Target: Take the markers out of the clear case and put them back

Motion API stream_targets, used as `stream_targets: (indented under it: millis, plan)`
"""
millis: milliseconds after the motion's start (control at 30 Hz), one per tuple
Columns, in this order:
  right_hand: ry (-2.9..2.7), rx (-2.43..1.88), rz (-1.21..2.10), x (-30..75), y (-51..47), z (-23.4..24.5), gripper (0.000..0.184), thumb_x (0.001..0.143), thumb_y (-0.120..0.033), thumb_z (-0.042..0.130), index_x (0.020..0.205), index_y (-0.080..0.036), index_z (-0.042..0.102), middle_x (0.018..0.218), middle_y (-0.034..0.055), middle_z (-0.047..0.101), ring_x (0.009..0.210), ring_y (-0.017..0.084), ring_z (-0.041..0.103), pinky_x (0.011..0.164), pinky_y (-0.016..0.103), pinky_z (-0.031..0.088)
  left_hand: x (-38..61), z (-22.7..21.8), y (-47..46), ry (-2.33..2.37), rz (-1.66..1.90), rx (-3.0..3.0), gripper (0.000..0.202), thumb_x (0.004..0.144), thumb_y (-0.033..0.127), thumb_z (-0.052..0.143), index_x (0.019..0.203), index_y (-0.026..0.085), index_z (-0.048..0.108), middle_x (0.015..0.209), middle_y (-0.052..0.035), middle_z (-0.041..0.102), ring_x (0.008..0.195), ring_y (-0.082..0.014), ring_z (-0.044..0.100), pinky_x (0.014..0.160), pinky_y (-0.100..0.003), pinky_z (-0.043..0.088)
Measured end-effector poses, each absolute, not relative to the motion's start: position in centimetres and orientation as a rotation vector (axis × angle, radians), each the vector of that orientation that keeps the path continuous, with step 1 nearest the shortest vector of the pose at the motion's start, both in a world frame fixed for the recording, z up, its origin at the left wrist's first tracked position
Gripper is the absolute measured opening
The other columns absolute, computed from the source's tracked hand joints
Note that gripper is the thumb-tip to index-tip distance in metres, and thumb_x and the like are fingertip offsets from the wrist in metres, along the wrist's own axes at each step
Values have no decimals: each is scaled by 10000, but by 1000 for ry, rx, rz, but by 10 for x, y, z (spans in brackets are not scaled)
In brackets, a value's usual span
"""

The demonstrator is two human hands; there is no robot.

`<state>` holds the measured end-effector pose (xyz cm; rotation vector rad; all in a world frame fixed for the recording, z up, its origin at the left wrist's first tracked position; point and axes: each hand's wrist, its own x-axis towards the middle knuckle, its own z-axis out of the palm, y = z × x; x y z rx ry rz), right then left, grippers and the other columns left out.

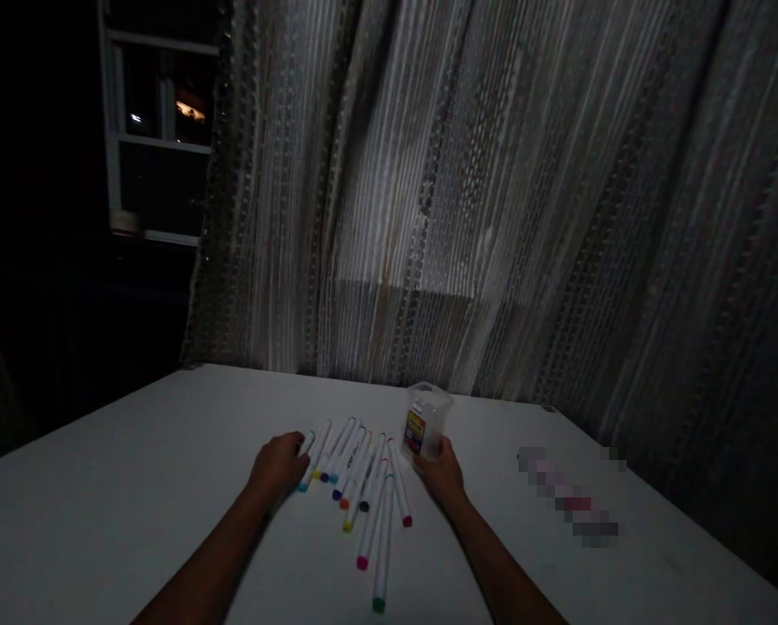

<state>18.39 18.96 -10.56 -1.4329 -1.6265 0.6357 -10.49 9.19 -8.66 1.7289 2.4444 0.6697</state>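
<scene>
On the table [135, 486] we had the markers [363, 486] lying in a loose fan between our hands. Our left hand [278, 464] rested at their nine o'clock, touching the outermost one. Our right hand [442, 476] sat at their three o'clock, wrapped around the container [423, 424], with the curtain [493, 200] hanging behind at twelve o'clock.

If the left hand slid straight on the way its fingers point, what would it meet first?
The left hand points up and right, its fingertips already at the leftmost of the markers lying on the white table. It would likely push into that marker first; the dim light makes actual contact unclear.
</scene>
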Motion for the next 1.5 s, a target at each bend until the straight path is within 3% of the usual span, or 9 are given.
stream_targets:
  millis: [200, 367, 500, 600, 733, 833, 1300, 1500]
  plan:
    - [-1702, -1509, 605, 161, 167, -96, 576, 681, -385, 600, 1188, -136, 486, 1185, 162, 637, 1105, 282, 614, 798, 292, 502, -104, -88, 91, 2439, 721, 1675, 349, 769, 221, 521, 1077, 146, 667, 1068, -131, 709, 996, -257, 651, 804, -289, 446]
    - [-1732, -1506, 606, 137, 169, -94, 598, 687, -384, 610, 1193, -94, 479, 1201, 205, 619, 1133, 306, 597, 811, 310, 507, -104, -87, 101, 2324, 1021, 1606, 362, 823, 273, 487, 1124, 150, 646, 1051, -123, 712, 959, -241, 658, 781, -285, 449]
    - [-1724, -1502, 590, 126, 172, -95, 595, 689, -395, 617, 1192, -104, 488, 1193, 196, 625, 1123, 309, 603, 829, 327, 504, -86, -77, 122, 1996, 1420, 1459, 307, 784, 335, 510, 943, 131, 674, 794, -85, 708, 761, -216, 655, 673, -279, 446]
    - [-1718, -1490, 566, 127, 172, -99, 571, 698, -400, 620, 1187, -127, 505, 1187, 184, 632, 1133, 308, 596, 829, 325, 500, -61, -73, 138, 1598, 1606, 1331, 319, 721, 440, 545, 736, 131, 625, 574, -23, 600, 566, -178, 578, 544, -261, 407]
    - [-1727, -1454, 578, 133, 170, -103, 566, 688, -374, 624, 1180, -120, 506, 1179, 187, 631, 1131, 301, 592, 834, 315, 495, -36, -81, 140, 1450, 1656, 1328, 444, 707, 602, 516, 728, 160, 555, 489, 55, 461, 430, -115, 425, 434, -222, 298]
    - [-1723, -1443, 630, 137, 167, -102, 564, 687, -364, 620, 1175, -116, 489, 1191, 186, 619, 1113, 281, 598, 856, 305, 487, -37, -88, 130, 1385, 1663, 1434, 455, 718, 625, 531, 727, 170, 524, 503, 77, 404, 435, -94, 372, 427, -207, 257]
    - [-1739, -1361, 703, 138, 159, -90, 504, 657, -299, 627, 1109, -110, 510, 1133, 170, 648, 1033, 280, 630, 845, 329, 495, -47, -73, 113, 1390, 1735, 1444, 497, 732, 678, 474, 631, 191, 486, 525, 44, 431, 484, -112, 412, 476, -230, 336]
    - [-1723, -1362, 694, 139, 156, -87, 502, 638, -299, 653, 1094, -114, 554, 1114, 155, 663, 1026, 272, 635, 821, 303, 498, -45, -69, 113, 1439, 1776, 1380, 514, 676, 664, 537, 773, 162, 583, 574, 30, 482, 538, -130, 453, 499, -238, 370]
